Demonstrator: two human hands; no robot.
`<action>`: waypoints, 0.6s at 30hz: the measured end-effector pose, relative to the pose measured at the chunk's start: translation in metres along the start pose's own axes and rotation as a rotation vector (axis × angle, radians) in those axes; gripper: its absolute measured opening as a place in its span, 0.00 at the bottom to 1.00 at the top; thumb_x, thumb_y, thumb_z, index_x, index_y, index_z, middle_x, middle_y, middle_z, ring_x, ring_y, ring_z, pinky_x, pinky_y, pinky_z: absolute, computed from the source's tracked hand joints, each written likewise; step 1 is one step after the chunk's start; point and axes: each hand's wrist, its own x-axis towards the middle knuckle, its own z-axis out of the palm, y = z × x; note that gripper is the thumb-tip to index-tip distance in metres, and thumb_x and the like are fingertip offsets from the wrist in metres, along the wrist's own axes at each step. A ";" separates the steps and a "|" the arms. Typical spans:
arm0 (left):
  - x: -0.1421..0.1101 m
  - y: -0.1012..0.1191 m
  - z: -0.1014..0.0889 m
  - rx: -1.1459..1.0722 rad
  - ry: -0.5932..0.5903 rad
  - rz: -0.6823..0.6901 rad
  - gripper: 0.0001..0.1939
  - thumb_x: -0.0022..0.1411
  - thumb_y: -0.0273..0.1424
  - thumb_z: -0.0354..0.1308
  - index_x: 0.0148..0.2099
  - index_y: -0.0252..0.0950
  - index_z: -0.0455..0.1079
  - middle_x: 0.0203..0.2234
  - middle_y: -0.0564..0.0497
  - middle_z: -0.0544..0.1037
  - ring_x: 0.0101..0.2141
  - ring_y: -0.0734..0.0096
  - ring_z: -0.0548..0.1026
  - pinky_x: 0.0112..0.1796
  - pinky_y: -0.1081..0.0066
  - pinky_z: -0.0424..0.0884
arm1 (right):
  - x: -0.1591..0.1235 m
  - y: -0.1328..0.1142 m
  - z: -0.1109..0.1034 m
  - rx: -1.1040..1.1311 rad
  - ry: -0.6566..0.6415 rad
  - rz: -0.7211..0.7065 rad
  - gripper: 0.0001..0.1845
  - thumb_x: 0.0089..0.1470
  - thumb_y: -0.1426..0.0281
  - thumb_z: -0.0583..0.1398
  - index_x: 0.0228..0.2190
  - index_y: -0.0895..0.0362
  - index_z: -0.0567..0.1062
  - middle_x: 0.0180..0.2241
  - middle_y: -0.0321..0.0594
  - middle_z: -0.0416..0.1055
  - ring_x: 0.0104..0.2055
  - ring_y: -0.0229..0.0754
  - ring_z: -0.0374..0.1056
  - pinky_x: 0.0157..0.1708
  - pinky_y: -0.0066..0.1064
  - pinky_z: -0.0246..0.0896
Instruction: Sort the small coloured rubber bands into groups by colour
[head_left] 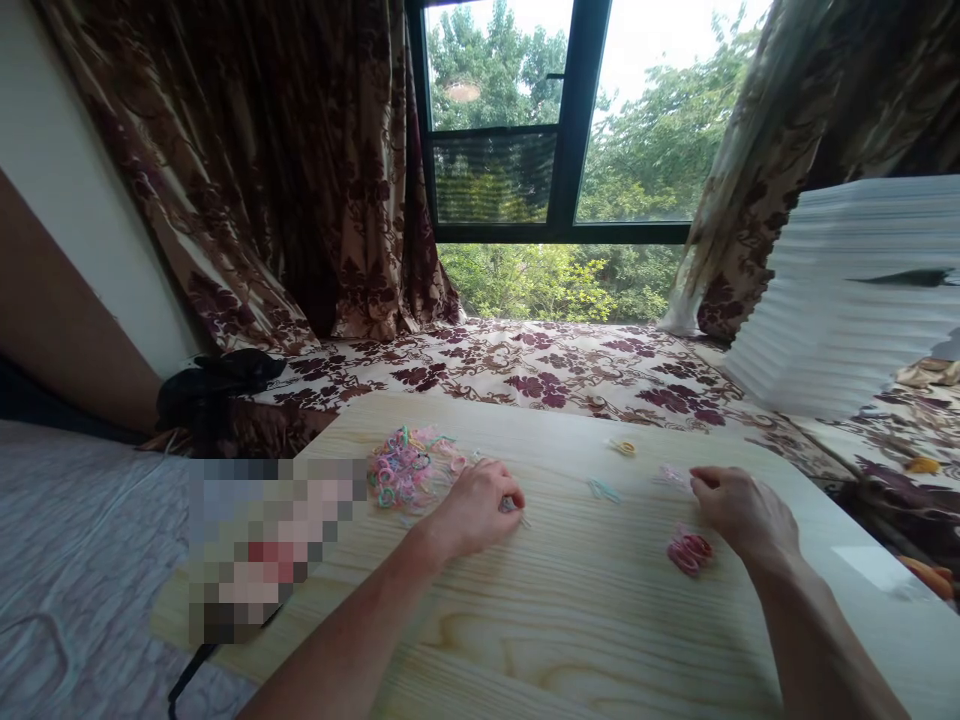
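My left hand (484,505) is curled near the middle of the wooden board, its fingers closed around a few small greyish hair ties (511,504). Just left of it lies a tangled pile of multicoloured hair ties (401,468), pink, green and purple. On the right, my right hand (739,508) pinches at the edge of some pale lilac hair ties (673,478) on the board. Below them sits a bunch of pink-red hair ties (690,552). Between my hands lie light blue hair ties (604,490), with yellow ones (622,448) farther back.
The light wooden tabletop (540,630) stands before a window seat with flowered cloth (547,370). A pixelated patch (262,550) hides something at the left, with a black cable below it. White ridged foam sheeting (847,300) rises at the right. A black bag-like thing (217,390) lies back left.
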 end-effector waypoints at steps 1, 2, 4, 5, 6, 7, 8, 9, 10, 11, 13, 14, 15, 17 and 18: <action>0.000 0.000 0.000 -0.001 0.001 -0.002 0.08 0.52 0.27 0.54 0.32 0.36 0.75 0.33 0.49 0.75 0.40 0.65 0.69 0.44 0.70 0.63 | 0.000 0.000 -0.003 0.009 0.009 0.019 0.18 0.48 0.66 0.54 0.35 0.56 0.81 0.34 0.49 0.77 0.32 0.50 0.71 0.23 0.34 0.58; 0.000 0.000 0.000 -0.002 0.000 -0.003 0.08 0.52 0.27 0.54 0.32 0.36 0.75 0.33 0.49 0.75 0.40 0.65 0.69 0.44 0.70 0.63 | -0.001 -0.001 -0.007 0.025 0.017 0.045 0.18 0.48 0.65 0.54 0.36 0.57 0.80 0.35 0.49 0.77 0.32 0.51 0.71 0.24 0.34 0.58; 0.000 0.000 -0.001 0.000 0.001 -0.003 0.09 0.52 0.26 0.54 0.32 0.36 0.75 0.32 0.49 0.75 0.40 0.66 0.69 0.44 0.70 0.63 | -0.003 -0.007 -0.014 0.081 0.048 0.083 0.20 0.49 0.64 0.54 0.39 0.58 0.79 0.34 0.50 0.77 0.33 0.51 0.71 0.26 0.35 0.59; 0.000 0.000 -0.002 0.003 -0.001 -0.002 0.09 0.52 0.26 0.53 0.32 0.36 0.75 0.32 0.49 0.75 0.40 0.66 0.69 0.44 0.70 0.64 | -0.004 -0.013 -0.017 0.126 0.068 0.082 0.20 0.49 0.64 0.54 0.39 0.58 0.79 0.33 0.50 0.77 0.33 0.51 0.71 0.26 0.35 0.59; 0.000 0.000 -0.002 0.007 -0.004 -0.001 0.09 0.52 0.26 0.53 0.32 0.36 0.75 0.32 0.49 0.75 0.40 0.66 0.69 0.44 0.71 0.64 | -0.007 -0.021 -0.019 0.185 0.086 0.058 0.20 0.49 0.63 0.54 0.39 0.57 0.79 0.32 0.49 0.77 0.32 0.50 0.70 0.26 0.35 0.59; 0.000 0.000 -0.003 0.012 -0.008 0.001 0.10 0.52 0.26 0.53 0.32 0.37 0.76 0.32 0.49 0.75 0.40 0.66 0.69 0.43 0.71 0.64 | -0.010 -0.031 -0.020 0.256 0.097 0.012 0.20 0.49 0.62 0.53 0.38 0.57 0.79 0.30 0.47 0.76 0.30 0.49 0.70 0.27 0.34 0.59; 0.000 0.000 -0.004 0.018 -0.014 0.001 0.10 0.52 0.26 0.53 0.32 0.37 0.76 0.32 0.49 0.75 0.40 0.66 0.69 0.43 0.71 0.64 | -0.014 -0.042 -0.019 0.333 0.095 -0.052 0.19 0.49 0.61 0.53 0.36 0.56 0.79 0.28 0.45 0.76 0.29 0.47 0.70 0.27 0.34 0.59; 0.000 0.001 -0.005 0.026 -0.021 0.001 0.10 0.52 0.26 0.53 0.33 0.37 0.76 0.32 0.48 0.75 0.40 0.66 0.69 0.43 0.71 0.64 | -0.019 -0.053 -0.018 0.409 0.078 -0.127 0.18 0.49 0.61 0.53 0.35 0.55 0.79 0.27 0.43 0.76 0.27 0.45 0.70 0.27 0.33 0.59; 0.000 0.002 -0.006 0.034 -0.028 -0.001 0.10 0.52 0.27 0.53 0.33 0.37 0.76 0.32 0.48 0.75 0.40 0.66 0.69 0.43 0.71 0.64 | -0.025 -0.065 -0.015 0.476 0.048 -0.212 0.18 0.49 0.61 0.53 0.33 0.55 0.78 0.28 0.42 0.76 0.27 0.43 0.69 0.27 0.32 0.59; 0.000 0.002 -0.007 0.044 -0.034 -0.004 0.09 0.52 0.27 0.53 0.33 0.37 0.76 0.32 0.48 0.75 0.40 0.66 0.69 0.43 0.71 0.64 | -0.032 -0.077 -0.013 0.516 0.016 -0.289 0.17 0.50 0.61 0.52 0.32 0.55 0.78 0.28 0.41 0.76 0.27 0.42 0.69 0.28 0.31 0.59; -0.001 0.004 -0.007 0.068 -0.040 -0.009 0.09 0.51 0.28 0.54 0.32 0.37 0.75 0.32 0.48 0.75 0.40 0.65 0.69 0.43 0.70 0.64 | -0.044 -0.097 -0.007 0.548 -0.083 -0.407 0.16 0.50 0.61 0.52 0.29 0.54 0.78 0.27 0.40 0.75 0.27 0.41 0.69 0.29 0.30 0.59; 0.000 0.004 -0.007 0.080 -0.040 -0.010 0.09 0.51 0.28 0.54 0.32 0.36 0.75 0.32 0.48 0.75 0.40 0.65 0.69 0.43 0.70 0.64 | -0.050 -0.104 -0.005 0.546 -0.128 -0.447 0.16 0.51 0.62 0.52 0.29 0.54 0.77 0.27 0.40 0.75 0.27 0.41 0.68 0.28 0.30 0.59; 0.000 0.004 -0.007 0.091 -0.038 -0.011 0.08 0.51 0.28 0.54 0.31 0.36 0.75 0.32 0.48 0.74 0.40 0.65 0.68 0.43 0.69 0.64 | -0.055 -0.111 -0.003 0.541 -0.171 -0.479 0.16 0.51 0.62 0.52 0.28 0.54 0.77 0.26 0.39 0.74 0.27 0.40 0.68 0.28 0.30 0.58; 0.000 0.003 -0.005 0.108 -0.038 -0.009 0.08 0.51 0.27 0.53 0.30 0.36 0.74 0.32 0.48 0.74 0.41 0.65 0.68 0.44 0.69 0.64 | -0.063 -0.119 -0.001 0.533 -0.232 -0.522 0.15 0.51 0.64 0.52 0.27 0.54 0.77 0.26 0.39 0.74 0.26 0.40 0.67 0.27 0.29 0.57; 0.000 0.002 -0.004 0.114 -0.042 -0.007 0.08 0.52 0.27 0.52 0.30 0.35 0.73 0.32 0.48 0.74 0.41 0.64 0.68 0.44 0.68 0.63 | -0.066 -0.121 0.000 0.536 -0.251 -0.536 0.15 0.50 0.64 0.52 0.26 0.54 0.77 0.25 0.39 0.73 0.26 0.40 0.66 0.27 0.29 0.57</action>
